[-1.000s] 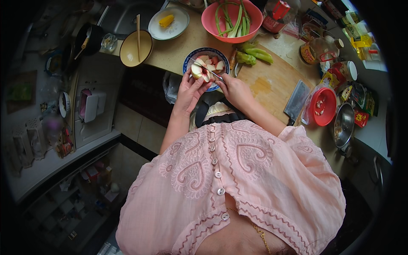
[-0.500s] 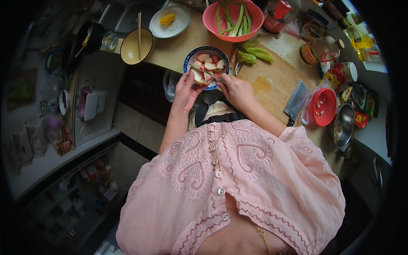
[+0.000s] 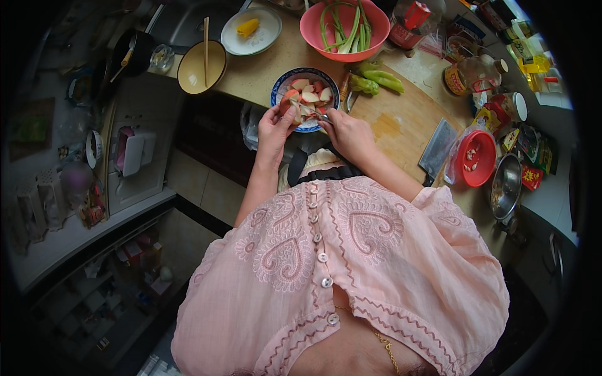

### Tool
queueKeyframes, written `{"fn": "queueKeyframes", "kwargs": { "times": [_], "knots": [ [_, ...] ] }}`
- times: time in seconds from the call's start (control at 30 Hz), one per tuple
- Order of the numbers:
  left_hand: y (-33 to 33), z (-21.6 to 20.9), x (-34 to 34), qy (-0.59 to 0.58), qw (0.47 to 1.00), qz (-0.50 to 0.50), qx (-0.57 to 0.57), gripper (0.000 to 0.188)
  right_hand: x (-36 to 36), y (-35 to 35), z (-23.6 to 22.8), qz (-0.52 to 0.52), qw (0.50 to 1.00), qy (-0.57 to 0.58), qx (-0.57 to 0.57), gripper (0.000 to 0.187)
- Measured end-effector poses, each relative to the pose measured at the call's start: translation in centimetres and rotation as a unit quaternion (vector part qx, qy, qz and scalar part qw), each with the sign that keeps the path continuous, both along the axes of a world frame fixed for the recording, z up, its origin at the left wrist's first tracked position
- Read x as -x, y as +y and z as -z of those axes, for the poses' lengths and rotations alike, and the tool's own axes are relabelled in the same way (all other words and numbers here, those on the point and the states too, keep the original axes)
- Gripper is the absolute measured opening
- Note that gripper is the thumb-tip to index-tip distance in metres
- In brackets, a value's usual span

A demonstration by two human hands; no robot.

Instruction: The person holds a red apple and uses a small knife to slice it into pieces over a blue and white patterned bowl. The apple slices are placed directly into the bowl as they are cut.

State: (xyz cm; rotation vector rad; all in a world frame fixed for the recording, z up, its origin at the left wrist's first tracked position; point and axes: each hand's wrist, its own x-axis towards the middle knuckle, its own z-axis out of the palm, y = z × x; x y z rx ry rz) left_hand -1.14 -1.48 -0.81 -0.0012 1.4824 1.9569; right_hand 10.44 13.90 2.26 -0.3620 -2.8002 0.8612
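Observation:
My left hand (image 3: pixel 274 130) is closed on a red-skinned apple piece (image 3: pixel 291 98), held over the near left side of a blue-rimmed bowl (image 3: pixel 336 92). Inside the bowl lie several cut apple chunks (image 3: pixel 310 96), white-fleshed with red skin. At the bowl's near right edge, my right hand (image 3: pixel 348 133) grips a small knife (image 3: pixel 322 116), its metal showing just ahead of the fingers. The blade reaches toward the apple piece, and most of it is hard to make out. Whether it touches the fruit I cannot tell.
Right of the bowl lie green peppers (image 3: pixel 380 79) and a cutting board (image 3: pixel 401 135) with a cleaver (image 3: pixel 441 147). Behind stand a pink basin (image 3: pixel 308 42) of green stalks, a plate (image 3: pixel 271 39) and a cream bowl (image 3: pixel 191 70) with chopsticks. A red bowl (image 3: pixel 486 164) sits far right.
My left hand has turned the apple piece, so its red skin now shows where pale flesh showed before. The knife blade, seen across the bowl earlier, is now mostly out of sight.

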Motion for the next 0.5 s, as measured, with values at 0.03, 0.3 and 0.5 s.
{"fn": "queueKeyframes", "kwargs": {
  "times": [0.03, 0.3, 0.5],
  "knots": [
    [0.0, 0.0, 0.0, 0.004, 1.0, 0.001, 0.0, 0.041, 0.0, 0.0, -0.1, 0.0, 1.0, 0.0, 0.002, 0.024],
    [0.4, -0.2, -0.3, 0.024, 0.999, -0.012, 0.025, 0.044, 0.2, 0.1, 0.2, 0.003, 1.0, -0.002, 0.01, 0.025],
    [1.1, -0.1, -0.5, 0.047, 0.997, -0.03, 0.053, 0.051, 0.6, 0.0, 0.1, 0.01, 0.999, -0.004, 0.03, 0.025]
  ]
}}
